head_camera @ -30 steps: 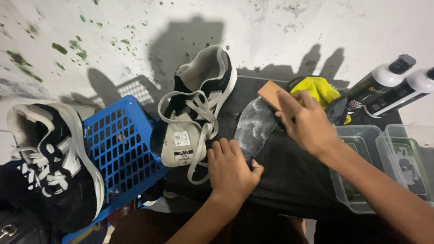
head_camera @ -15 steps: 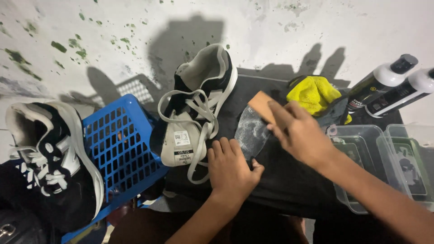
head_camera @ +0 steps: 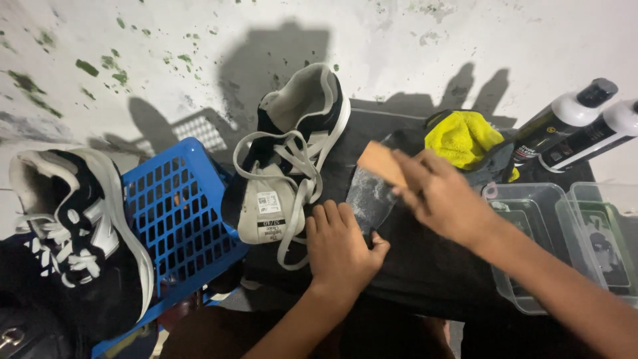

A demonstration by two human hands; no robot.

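The right hand (head_camera: 442, 199) grips a tan wooden brush block (head_camera: 380, 163), fingers closed over its near end, above the dark, thin shoe insole (head_camera: 367, 196). Beside it, the left hand (head_camera: 340, 249) lies flat, fingers together, pinning the insole's near end just beyond its fingertips. The insole looks light, floppy and likely to slide, so it is best held pressed flat.

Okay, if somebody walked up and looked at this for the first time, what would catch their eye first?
Probably the two hands in the middle: the right hand presses a tan brush block onto a dark insole that the left hand pins to the black mat. Just left of them lies a black-and-white sneaker with loose laces, beside a bright blue basket. A yellow cloth stands out behind the hands.
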